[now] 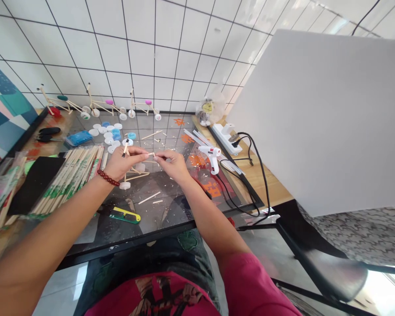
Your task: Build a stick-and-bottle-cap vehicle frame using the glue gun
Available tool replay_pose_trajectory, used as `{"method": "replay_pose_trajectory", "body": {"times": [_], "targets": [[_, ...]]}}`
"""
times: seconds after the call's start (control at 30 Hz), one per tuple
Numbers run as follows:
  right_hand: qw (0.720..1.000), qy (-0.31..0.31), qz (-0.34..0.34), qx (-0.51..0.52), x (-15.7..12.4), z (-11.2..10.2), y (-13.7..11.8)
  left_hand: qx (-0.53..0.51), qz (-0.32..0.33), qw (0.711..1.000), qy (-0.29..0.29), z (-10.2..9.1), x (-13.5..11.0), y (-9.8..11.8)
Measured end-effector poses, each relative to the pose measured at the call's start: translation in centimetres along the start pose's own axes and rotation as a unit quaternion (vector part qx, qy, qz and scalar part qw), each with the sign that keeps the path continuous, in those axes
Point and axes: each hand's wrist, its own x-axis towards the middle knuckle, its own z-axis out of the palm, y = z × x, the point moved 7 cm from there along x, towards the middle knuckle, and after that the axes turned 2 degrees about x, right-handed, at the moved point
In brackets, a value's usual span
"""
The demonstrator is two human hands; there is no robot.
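Observation:
My left hand point(127, 160) is closed, thumb and finger pinched at a short pale piece of wooden stick point(151, 154). My right hand point(173, 164) pinches the same spot from the other side, fingertips nearly touching. A small tricycle-like model of wooden sticks point(136, 177) shows under and around my left hand. Its black-tipped stick point(125, 147) pokes up above that hand, and a white bottle cap point(125, 185) sits at its lower end. How the short piece meets the model is hidden by my fingers.
Similar stick models point(140, 105) line the back edge. Bottle caps point(109, 135) lie loose behind my left hand. Bundled sticks point(74, 180) and black sheet point(36, 184) are left. A yellow-green utility knife point(125, 215) lies in front. Right are a white glue gun point(211, 158), cables and power strip point(227, 138).

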Motion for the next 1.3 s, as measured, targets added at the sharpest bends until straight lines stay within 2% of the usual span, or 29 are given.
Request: {"method": "replay_pose_trajectory", "body": {"times": [0.5, 0.87, 1.13, 1.3], "targets": [[1.000, 0.001, -0.014, -0.001, 0.01, -0.27, -0.11, -0.006, 0.007, 1.000, -0.004, 0.34, -0.05, 0.30], [1.000, 0.002, -0.017, -0.004, 0.05, -0.29, 0.07, -0.001, -0.002, 1.000, 0.013, 0.34, -0.17, 0.18], [1.000, -0.004, -0.023, 0.001, -0.08, -0.06, -0.59, -0.010, 0.003, 1.000, -0.001, 0.52, -0.43, 0.63], [1.000, -0.002, -0.014, -0.004, -0.08, -0.13, -0.48, -0.017, -0.008, 1.000, -0.007, 0.62, -0.18, -0.02]]}}
